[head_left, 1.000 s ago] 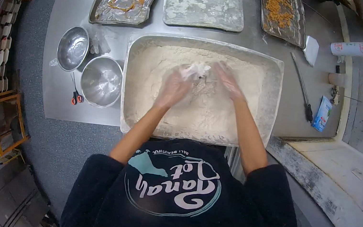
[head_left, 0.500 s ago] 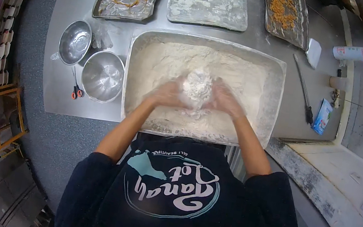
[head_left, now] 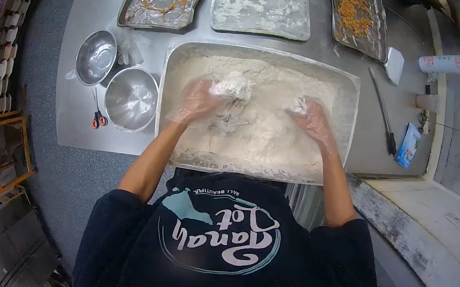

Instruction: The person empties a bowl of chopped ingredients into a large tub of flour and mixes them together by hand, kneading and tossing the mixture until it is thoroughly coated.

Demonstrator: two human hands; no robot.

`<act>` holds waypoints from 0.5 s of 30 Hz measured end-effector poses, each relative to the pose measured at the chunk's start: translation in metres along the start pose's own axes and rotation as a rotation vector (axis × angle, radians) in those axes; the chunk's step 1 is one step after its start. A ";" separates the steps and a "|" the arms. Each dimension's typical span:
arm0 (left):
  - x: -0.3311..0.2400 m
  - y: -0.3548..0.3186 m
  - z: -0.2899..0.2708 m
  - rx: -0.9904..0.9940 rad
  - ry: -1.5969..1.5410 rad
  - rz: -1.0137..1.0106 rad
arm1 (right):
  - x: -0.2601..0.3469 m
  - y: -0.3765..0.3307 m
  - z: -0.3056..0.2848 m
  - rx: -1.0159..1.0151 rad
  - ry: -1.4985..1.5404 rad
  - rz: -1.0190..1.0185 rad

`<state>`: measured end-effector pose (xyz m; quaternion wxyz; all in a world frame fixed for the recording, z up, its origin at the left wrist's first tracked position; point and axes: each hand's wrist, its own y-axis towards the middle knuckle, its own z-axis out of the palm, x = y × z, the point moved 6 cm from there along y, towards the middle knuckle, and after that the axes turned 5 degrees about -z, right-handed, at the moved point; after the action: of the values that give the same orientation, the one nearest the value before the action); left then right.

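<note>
Both my hands wear thin clear plastic gloves dusted with white, and they are inside a large metal pan (head_left: pixel 351 112) filled with white flour (head_left: pixel 272 129). On the left, my left hand (head_left: pixel 202 100) has its fingers closed on a flour-coated lump (head_left: pixel 233 85); what lies under the coating does not show. Apart from it on the right, my right hand (head_left: pixel 315 120) is low over the flour, its fingers loosely bent and parted, white powder caked at the tips. Small greyish bits lie in the flour beside my left hand.
Left of the pan stand two metal bowls (head_left: pixel 132 89) (head_left: pixel 86 57) and orange-handled scissors (head_left: pixel 99 120). Behind it lie a floured tray (head_left: pixel 257 22) and two foil-lined trays (head_left: pixel 135 1) (head_left: pixel 375 37) with orange-brown crumbs. Tongs (head_left: pixel 384 112) and a blue packet (head_left: pixel 408 147) lie right.
My hands have moved apart from the middle of the pan. The floury lump, held between both before, is now at my left hand, further left.
</note>
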<state>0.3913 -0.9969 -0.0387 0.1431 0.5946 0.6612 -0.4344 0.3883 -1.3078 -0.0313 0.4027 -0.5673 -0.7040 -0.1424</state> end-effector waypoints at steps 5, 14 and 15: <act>-0.023 -0.012 0.007 0.060 -0.338 0.072 | 0.065 -0.010 0.020 -0.051 -0.078 -0.232; -0.045 -0.001 0.015 -0.149 -0.996 0.132 | 0.098 0.009 0.082 -0.042 0.416 -0.055; -0.044 0.002 0.024 -0.086 -1.255 0.097 | 0.103 0.011 0.090 0.053 0.388 -0.101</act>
<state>0.3960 -1.0437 -0.0226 0.5472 0.2496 0.4404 -0.6666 0.3587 -1.1743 -0.0161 0.5381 -0.4822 -0.6443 -0.2506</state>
